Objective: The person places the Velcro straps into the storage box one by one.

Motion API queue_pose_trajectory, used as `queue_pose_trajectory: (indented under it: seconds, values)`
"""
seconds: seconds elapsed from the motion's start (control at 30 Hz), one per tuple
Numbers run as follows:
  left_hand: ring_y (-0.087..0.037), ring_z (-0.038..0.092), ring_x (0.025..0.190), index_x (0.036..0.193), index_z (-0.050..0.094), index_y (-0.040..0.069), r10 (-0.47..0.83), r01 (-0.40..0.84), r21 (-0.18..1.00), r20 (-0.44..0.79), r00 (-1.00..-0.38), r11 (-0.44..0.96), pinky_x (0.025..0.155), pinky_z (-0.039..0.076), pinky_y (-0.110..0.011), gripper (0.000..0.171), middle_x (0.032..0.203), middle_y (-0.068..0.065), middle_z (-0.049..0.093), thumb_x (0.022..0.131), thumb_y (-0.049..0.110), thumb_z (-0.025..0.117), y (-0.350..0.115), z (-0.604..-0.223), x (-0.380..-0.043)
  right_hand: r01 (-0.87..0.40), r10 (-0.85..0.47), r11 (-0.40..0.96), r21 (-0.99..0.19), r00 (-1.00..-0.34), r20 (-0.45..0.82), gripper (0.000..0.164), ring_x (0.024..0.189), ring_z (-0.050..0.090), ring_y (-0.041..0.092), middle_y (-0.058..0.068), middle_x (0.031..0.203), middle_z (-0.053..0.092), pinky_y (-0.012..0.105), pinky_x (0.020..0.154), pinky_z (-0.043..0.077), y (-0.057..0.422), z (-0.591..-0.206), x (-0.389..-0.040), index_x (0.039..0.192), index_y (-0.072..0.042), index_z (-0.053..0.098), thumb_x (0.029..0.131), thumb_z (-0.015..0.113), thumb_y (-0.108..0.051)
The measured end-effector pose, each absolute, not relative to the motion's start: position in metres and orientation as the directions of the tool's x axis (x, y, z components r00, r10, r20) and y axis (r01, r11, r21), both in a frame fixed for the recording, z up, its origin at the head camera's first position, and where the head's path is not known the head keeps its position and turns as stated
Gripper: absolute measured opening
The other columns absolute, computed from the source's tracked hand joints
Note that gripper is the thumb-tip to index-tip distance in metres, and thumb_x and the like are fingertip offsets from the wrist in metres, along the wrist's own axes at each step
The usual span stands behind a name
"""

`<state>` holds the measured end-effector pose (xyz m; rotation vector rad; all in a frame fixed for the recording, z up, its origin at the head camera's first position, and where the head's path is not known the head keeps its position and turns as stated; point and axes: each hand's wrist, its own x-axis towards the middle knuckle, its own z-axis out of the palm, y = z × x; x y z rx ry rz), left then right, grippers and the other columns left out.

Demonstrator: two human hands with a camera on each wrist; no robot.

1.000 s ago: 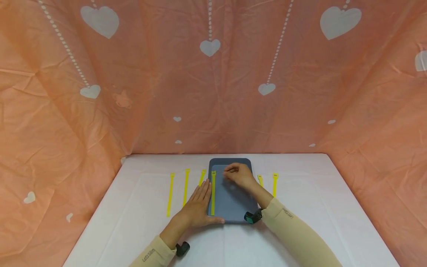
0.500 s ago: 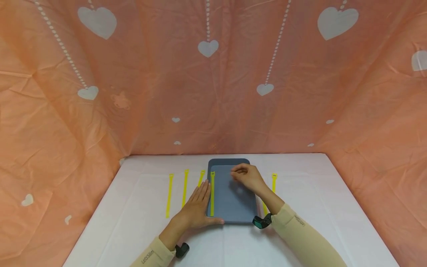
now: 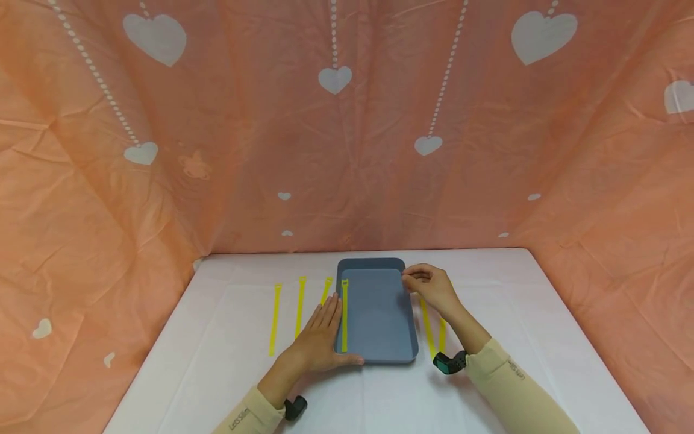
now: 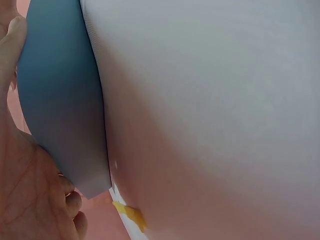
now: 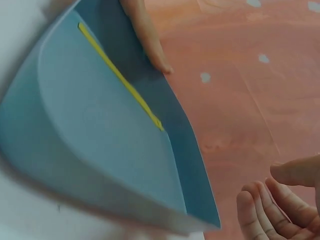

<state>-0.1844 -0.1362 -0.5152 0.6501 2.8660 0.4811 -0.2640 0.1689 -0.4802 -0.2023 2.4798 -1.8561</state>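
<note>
A blue-grey rectangular tray [image 3: 379, 325] lies on the table, with one yellow cable tie [image 3: 344, 319] lengthwise along its left side. My left hand [image 3: 321, 340] rests against the tray's left edge, fingers straight and pointing away, thumb along the near edge. Near the tray's far right corner is my right hand [image 3: 431, 289], its fingers loosely bent. The right wrist view shows no object between its thumb and fingers. Beneath that hand and forearm lie two yellow cable ties [image 3: 427, 325], partly hidden. In the left wrist view, the tray wall [image 4: 65, 100] stands beside the palm.
Left of the tray, three yellow cable ties [image 3: 275, 319] lie side by side on the white-covered table [image 3: 228, 337], the nearest partly behind my left hand. A peach curtain [image 3: 358, 181] with white hearts hangs around the back and sides.
My right hand has moved right, from over the middle of the tray to its right edge, now overlapping the right-hand cable ties. The left hand stays put; the view shifts slightly.
</note>
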Motion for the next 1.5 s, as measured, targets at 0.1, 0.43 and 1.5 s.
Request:
queue_pose_trajectory:
  seconds: [0.1, 0.43, 1.5]
  values:
    - [-0.031, 0.001, 0.167, 0.171, 0.007, 0.000, 0.447, 0.394, 0.346, -0.085, -0.890, 0.851, 0.135, 0.011, -0.051, 0.139, 0.180, -0.017, 0.000, 0.082, 0.085, 0.071, -0.136, -0.514, -0.184, -0.082, -0.108, 0.269, -0.960, -0.993, 0.054, 0.029, 0.098, 0.077, 0.036, 0.028, 0.115, 0.074, 0.046, 0.090, 0.065, 0.180, -0.479, -0.263, 0.125, 0.008, 0.070, 0.104, 0.073, -0.011]
    - [-0.032, 0.001, 0.167, 0.171, 0.008, -0.001, 0.450, 0.395, 0.354, -0.084, -0.889, 0.848, 0.135, 0.011, -0.052, 0.138, 0.180, -0.018, 0.000, 0.082, 0.085, 0.071, -0.136, -0.513, -0.183, -0.061, -0.047, 0.281, -0.958, -0.998, 0.050, 0.035, 0.097, 0.077, 0.032, 0.030, 0.117, 0.073, 0.039, 0.086, 0.066, 0.210, -0.482, -0.265, 0.128, 0.014, 0.066, 0.104, 0.073, -0.010]
    - [-0.034, 0.002, 0.167, 0.171, 0.008, -0.001, 0.456, 0.404, 0.342, -0.081, -0.886, 0.848, 0.135, 0.010, -0.051, 0.138, 0.180, -0.018, 0.000, 0.083, 0.086, 0.069, -0.137, -0.518, -0.185, 0.129, 0.125, 0.322, -0.938, -0.988, -0.093, 0.037, 0.085, 0.071, 0.009, 0.020, 0.111, 0.075, 0.022, 0.075, 0.063, 0.264, -0.507, -0.284, 0.132, 0.014, 0.065, 0.105, 0.070, -0.012]
